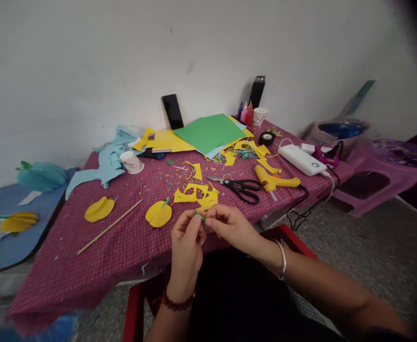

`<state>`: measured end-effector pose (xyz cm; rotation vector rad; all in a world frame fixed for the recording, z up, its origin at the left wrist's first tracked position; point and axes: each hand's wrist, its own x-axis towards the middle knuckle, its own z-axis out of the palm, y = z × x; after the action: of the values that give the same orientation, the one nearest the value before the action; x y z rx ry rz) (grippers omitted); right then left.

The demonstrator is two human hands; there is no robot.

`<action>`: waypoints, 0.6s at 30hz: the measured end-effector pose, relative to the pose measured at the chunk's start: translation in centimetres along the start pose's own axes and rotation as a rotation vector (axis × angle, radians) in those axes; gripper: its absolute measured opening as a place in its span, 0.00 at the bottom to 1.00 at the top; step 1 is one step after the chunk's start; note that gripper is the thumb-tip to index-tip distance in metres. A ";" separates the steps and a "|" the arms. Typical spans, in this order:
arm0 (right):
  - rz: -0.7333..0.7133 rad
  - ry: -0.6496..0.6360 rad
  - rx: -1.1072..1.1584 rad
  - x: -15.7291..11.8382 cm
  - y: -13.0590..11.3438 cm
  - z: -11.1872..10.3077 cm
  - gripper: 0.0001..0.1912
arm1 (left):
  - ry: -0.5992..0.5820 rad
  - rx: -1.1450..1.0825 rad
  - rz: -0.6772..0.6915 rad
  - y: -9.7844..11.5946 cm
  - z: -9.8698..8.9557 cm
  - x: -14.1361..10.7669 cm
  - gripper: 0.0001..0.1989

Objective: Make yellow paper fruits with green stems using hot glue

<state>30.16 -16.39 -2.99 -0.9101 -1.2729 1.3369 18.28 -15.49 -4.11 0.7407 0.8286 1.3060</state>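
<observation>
Between the fingertips of my left hand (189,237) and my right hand (232,228) is a small green paper strip (199,215). Both hands are closed in a pinch on it, just over the table's near edge. Left of them lies a round yellow paper cutout (158,214) with a green stem piece (166,202) at its top. Farther left rests a folded yellow paper piece (99,209), with a wooden stick (109,227) between the two. Yellow paper scraps (196,192) lie right behind my hands. Black-handled scissors (242,187) lie beyond my right hand, blades slightly apart.
A yellow glue gun (276,180) and a white power strip (301,159) with cords are at the right. Green sheets (212,134), a phone (172,111), a paper cup (131,163) and a black bottle (257,91) stand or lie farther back. A teal paper pumpkin (42,176) is far left.
</observation>
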 end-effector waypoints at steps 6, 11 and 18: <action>0.044 0.021 -0.008 -0.2 0.2 -0.3 0.11 | 0.007 0.030 -0.005 -0.1 0.0 0.0 0.10; 0.107 0.035 0.000 -0.2 0.5 -0.5 0.13 | 0.015 0.062 -0.002 -0.1 0.0 -0.1 0.09; 0.135 0.029 0.022 -0.3 0.8 -0.3 0.14 | -0.007 0.170 0.068 -0.6 0.2 -0.2 0.09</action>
<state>30.34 -16.59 -3.85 -1.0110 -1.1894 1.4344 18.73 -15.76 -4.49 0.9137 0.9236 1.3030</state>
